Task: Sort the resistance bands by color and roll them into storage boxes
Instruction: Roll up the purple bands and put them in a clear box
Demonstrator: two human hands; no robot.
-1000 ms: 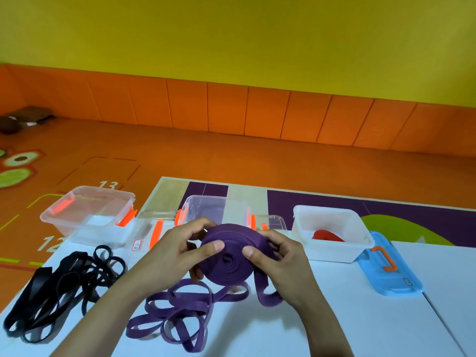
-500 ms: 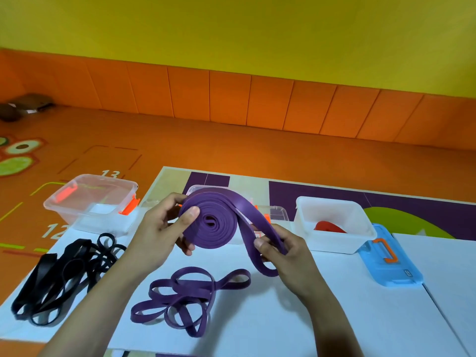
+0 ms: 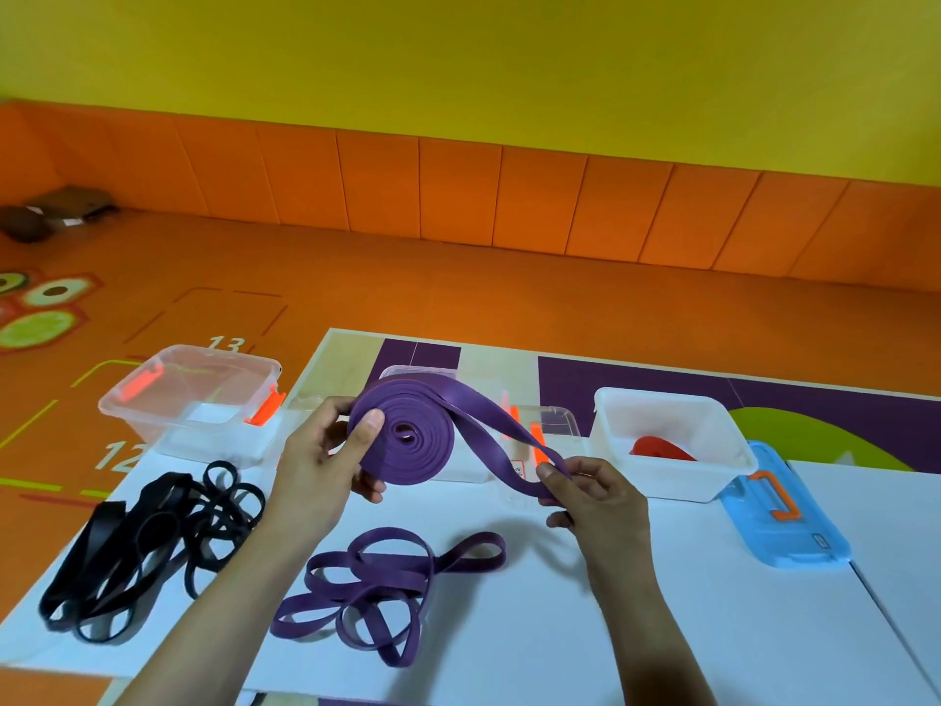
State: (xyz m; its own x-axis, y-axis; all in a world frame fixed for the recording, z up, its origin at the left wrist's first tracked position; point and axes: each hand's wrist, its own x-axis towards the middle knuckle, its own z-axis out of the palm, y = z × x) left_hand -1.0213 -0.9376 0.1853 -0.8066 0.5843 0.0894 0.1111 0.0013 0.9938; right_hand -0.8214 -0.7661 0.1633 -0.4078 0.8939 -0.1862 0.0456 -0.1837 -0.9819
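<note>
Across the white worktop stand clear boxes and a white box holding a red band; black bands and loose purple bands lie heaped nearer. Above them the purple roll is pinched flat in the left grip, while the right grip is clamped on its free tail. Rolling looks nearly done; next that tail needs winding on snugly before boxing. Half a second back the right grip sat closer to the roll; now the tail is drawn out.

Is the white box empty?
No, a red band lies inside the white box.
</note>
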